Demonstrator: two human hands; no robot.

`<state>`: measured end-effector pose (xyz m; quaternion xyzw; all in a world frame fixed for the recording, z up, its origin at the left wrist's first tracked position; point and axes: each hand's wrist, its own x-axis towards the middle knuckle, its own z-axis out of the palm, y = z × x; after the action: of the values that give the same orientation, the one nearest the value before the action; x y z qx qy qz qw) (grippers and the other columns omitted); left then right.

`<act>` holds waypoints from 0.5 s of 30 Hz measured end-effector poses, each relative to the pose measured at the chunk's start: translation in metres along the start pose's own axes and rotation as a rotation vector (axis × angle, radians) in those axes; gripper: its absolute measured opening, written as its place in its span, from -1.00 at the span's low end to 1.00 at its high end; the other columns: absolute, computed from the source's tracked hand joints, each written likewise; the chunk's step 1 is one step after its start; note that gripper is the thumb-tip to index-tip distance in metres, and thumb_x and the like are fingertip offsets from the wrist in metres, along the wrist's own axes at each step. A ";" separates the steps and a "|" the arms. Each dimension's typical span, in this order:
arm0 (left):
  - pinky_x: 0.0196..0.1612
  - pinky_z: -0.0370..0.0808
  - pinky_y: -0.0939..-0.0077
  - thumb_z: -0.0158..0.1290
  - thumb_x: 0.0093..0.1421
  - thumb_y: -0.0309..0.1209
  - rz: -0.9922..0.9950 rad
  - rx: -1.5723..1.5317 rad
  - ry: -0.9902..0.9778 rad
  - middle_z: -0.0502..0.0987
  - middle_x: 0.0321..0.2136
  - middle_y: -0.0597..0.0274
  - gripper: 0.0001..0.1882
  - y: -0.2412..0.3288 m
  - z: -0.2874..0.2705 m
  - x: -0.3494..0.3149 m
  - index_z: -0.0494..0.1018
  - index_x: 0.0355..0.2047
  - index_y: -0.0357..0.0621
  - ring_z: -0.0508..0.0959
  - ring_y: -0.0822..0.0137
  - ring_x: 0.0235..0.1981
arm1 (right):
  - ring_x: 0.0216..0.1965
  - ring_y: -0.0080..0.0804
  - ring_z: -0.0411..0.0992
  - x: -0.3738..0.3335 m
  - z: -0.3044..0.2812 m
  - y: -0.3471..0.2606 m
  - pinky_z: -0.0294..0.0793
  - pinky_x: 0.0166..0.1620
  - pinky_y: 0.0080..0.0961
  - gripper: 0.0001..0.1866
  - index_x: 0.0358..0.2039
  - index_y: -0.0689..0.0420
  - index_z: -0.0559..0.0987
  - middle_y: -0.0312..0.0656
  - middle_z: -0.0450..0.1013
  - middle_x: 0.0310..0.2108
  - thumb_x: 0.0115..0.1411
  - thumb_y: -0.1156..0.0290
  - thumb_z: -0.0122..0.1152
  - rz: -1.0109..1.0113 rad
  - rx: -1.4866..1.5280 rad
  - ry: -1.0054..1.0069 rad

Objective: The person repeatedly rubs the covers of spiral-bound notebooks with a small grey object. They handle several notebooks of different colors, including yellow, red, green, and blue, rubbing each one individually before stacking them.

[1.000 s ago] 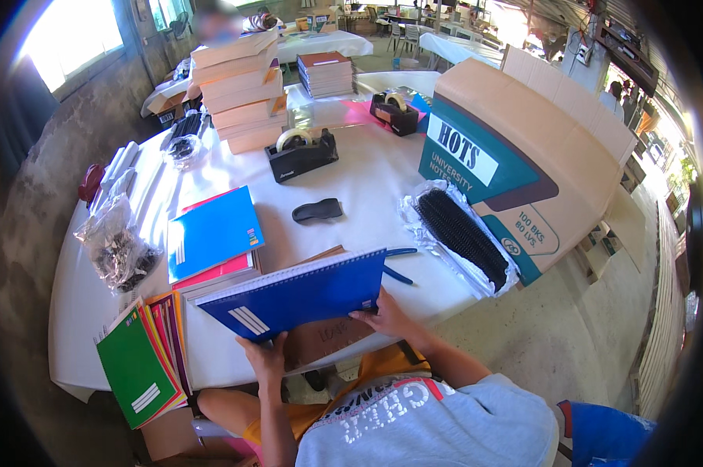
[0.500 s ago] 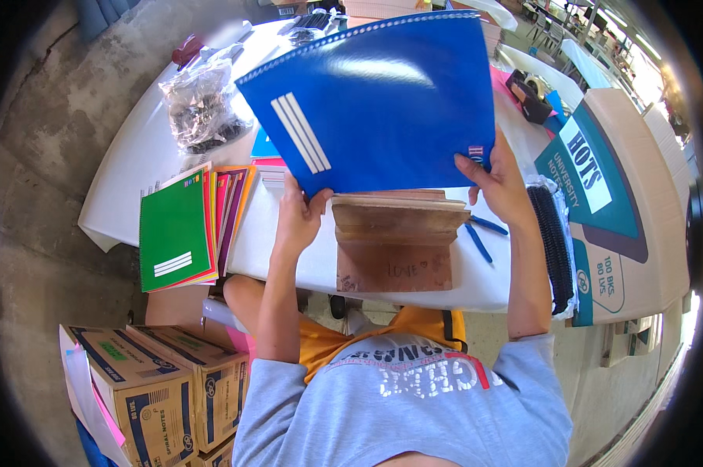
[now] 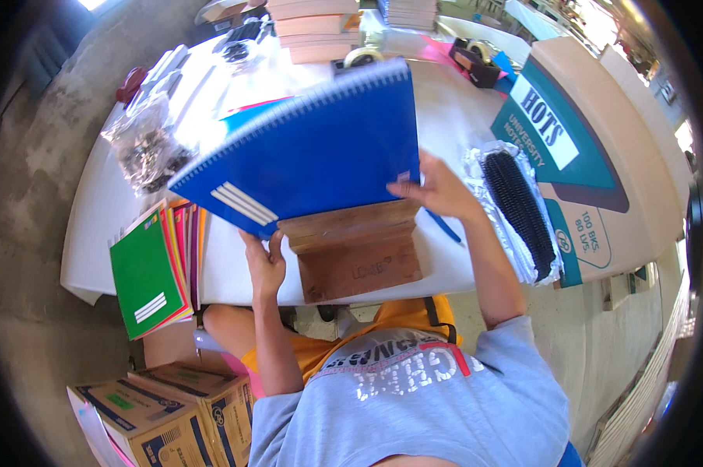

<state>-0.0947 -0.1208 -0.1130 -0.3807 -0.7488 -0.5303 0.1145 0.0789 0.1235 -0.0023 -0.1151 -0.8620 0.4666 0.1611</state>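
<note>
A blue-covered notebook [image 3: 312,148] is tilted up over the table, a row of punched holes or binding along its far edge. At its lower left corner, my left hand [image 3: 264,265] pinches the notebook. My right hand [image 3: 437,187] grips the right edge, thumb on the cover. Directly below and behind the notebook stands a stepped wooden block [image 3: 359,268], its back part hidden. Beside the block, near my right wrist, a blue handle [image 3: 445,226] of a tool sticks out. Left of my left hand lies a fanned pile of notebooks [image 3: 145,272], green one on top.
Black binding coils [image 3: 515,210] rest in plastic wrapping at the right, by a large carton [image 3: 601,156]. Another plastic bag [image 3: 145,148] sits at the left. Tape dispensers [image 3: 476,62] and paper stacks [image 3: 312,27] occupy the back. Cartons [image 3: 165,412] stand at the lower left.
The notebook, held by both hands, has come down and to the left, nearer the wooden block, and leans more upright. The view has shifted too, showing more of the table's back.
</note>
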 end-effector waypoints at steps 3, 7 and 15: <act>-0.31 0.39 0.21 -0.03 0.13 -0.60 -0.135 0.113 -0.185 0.45 -0.32 -0.19 -0.48 -0.015 0.000 -0.019 0.00 0.06 -0.36 0.46 -0.16 -0.34 | -0.05 -0.43 0.35 -0.024 0.023 0.049 0.33 0.02 -0.47 -0.33 0.10 0.20 0.24 -0.16 0.40 -0.11 0.00 0.40 0.33 0.066 0.511 0.093; -0.24 0.36 0.13 -0.02 0.06 -0.66 -0.070 0.181 -0.172 0.41 -0.26 -0.25 -0.44 -0.037 0.005 -0.036 0.04 0.06 -0.47 0.41 -0.22 -0.29 | 0.09 -0.32 0.22 -0.038 0.060 0.068 0.14 0.17 -0.40 -0.10 0.13 0.19 0.20 -0.07 0.31 -0.02 -0.18 0.21 0.49 0.157 0.361 0.151; 0.22 0.02 0.23 0.04 0.00 -0.66 -0.113 0.265 -0.105 0.16 0.12 -0.20 -0.33 -0.034 -0.030 -0.026 0.05 0.14 -0.36 0.13 -0.13 0.17 | 0.06 -0.36 0.22 -0.060 0.022 0.071 0.23 0.11 -0.42 -0.24 0.11 0.06 0.22 -0.20 0.23 0.03 -0.09 0.34 0.41 0.116 0.513 0.258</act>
<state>-0.1074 -0.1641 -0.1393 -0.3466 -0.8375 -0.4118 0.0945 0.1294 0.1241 -0.0834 -0.1781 -0.6802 0.6592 0.2665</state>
